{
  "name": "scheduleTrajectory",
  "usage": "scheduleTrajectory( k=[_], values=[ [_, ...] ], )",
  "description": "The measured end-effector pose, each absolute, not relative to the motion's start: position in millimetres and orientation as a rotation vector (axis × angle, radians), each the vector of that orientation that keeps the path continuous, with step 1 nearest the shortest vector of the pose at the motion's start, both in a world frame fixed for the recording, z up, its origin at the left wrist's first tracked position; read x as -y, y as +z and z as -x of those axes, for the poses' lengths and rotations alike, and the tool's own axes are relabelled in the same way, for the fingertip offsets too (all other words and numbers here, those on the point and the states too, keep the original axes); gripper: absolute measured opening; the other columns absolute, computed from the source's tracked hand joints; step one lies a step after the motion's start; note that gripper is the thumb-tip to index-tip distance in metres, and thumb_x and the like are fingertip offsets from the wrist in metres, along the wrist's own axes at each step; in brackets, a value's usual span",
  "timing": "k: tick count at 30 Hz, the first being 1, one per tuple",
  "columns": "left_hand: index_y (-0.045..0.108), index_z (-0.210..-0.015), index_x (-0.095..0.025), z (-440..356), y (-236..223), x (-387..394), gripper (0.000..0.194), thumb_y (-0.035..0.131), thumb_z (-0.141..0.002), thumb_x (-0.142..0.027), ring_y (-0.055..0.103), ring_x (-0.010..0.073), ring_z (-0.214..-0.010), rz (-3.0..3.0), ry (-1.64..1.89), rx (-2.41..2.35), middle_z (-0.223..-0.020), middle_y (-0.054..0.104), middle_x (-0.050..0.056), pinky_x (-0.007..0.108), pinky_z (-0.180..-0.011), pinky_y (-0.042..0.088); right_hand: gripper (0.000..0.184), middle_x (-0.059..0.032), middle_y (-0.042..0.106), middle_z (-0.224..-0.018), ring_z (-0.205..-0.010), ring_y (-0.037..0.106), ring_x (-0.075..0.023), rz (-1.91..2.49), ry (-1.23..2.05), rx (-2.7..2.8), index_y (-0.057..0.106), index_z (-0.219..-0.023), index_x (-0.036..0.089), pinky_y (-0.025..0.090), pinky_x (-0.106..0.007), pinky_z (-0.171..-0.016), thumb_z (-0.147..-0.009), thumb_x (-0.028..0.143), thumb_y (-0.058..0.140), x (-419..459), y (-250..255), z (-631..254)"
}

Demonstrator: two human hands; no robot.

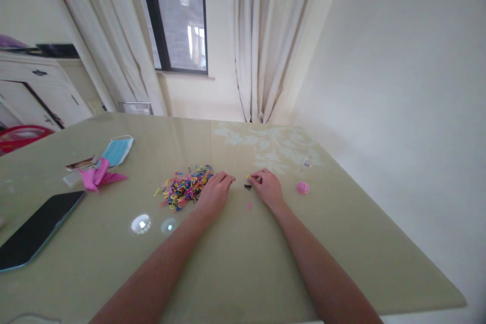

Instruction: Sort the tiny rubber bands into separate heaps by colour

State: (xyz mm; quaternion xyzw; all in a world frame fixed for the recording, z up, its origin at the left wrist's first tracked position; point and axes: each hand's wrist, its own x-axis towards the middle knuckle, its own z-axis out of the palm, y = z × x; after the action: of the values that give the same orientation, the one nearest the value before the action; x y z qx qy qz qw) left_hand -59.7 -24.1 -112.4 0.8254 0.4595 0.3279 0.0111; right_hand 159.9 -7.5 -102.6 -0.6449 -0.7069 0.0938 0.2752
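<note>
The surface (243,268) is a broad, pale olive, glossy top that carries all working parts. The pile (184,188) lies on it, to the left of the left hand: a low, loose heap of small looped pieces in yellow, pink, blue, orange and black, tangled at the centre and thinning to scattered single pieces at the edge. The left hand (216,188) is positioned at the right side of the pile, palm down, fingers together and pointing toward the right hand; whether its grip contains a piece cannot be determined. The right hand (269,190) faces it across a narrow gap, with the grip drawn to a pinch: thumb and index fingertips nearly meet on a yellow piece. A pink round item (302,188) rests to the right of this hand. A small cluster of black pieces (247,187) lies directly below the pinch. A pink piece (249,206) lies nearer the camera, apart from the cluster. The yellow piece (248,176) is tiny, showing only as a bright fleck at the fingertips.
</note>
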Motion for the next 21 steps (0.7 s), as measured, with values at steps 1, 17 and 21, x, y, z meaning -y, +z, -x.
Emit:
scheduleTrajectory(
  k=[1, 17, 21],
  values=[
    [0.074, -0.112, -0.018, 59, -112, 24, 0.023, 0.053, -0.102, -0.012, 0.071, 0.0255, -0.1, -2.531, 1.049, -1.418, -0.105, 0.074, 0.01, 0.041, -0.095, 0.058, 0.016, -0.0069, 0.076, -0.099, -0.083, 0.069, -0.0188, 1.746, 0.248, 1.913, 0.083, -0.098, 0.022, 0.046, -0.028, -0.075, -0.098, 0.029, 0.069, 6, -103, -159],
    [0.072, -0.105, -0.018, 62, -97, 20, 0.036, 0.081, -0.08, -0.042, 0.078, 0.0191, -0.083, -1.438, 1.427, -0.976, -0.091, 0.08, 0.005, 0.035, -0.08, 0.065, 0.026, -0.0077, 0.077, -0.093, -0.074, 0.067, -0.0186, 1.581, 0.165, 1.751, 0.084, -0.102, 0.021, 0.052, -0.031, -0.076, -0.102, 0.031, 0.061, 5, -99, -159],
    [0.073, -0.108, -0.018, 61, -81, 33, 0.036, 0.083, -0.081, -0.041, 0.078, 0.0189, -0.089, -1.436, 1.434, -0.906, -0.096, 0.081, 0.007, 0.033, -0.085, 0.064, 0.033, -0.0076, 0.076, -0.087, -0.069, 0.065, -0.0183, 1.348, 0.242, 1.632, 0.084, -0.096, 0.02, 0.052, -0.03, -0.069, -0.103, 0.042, 0.06, 25, -100, -151]
  ],
)
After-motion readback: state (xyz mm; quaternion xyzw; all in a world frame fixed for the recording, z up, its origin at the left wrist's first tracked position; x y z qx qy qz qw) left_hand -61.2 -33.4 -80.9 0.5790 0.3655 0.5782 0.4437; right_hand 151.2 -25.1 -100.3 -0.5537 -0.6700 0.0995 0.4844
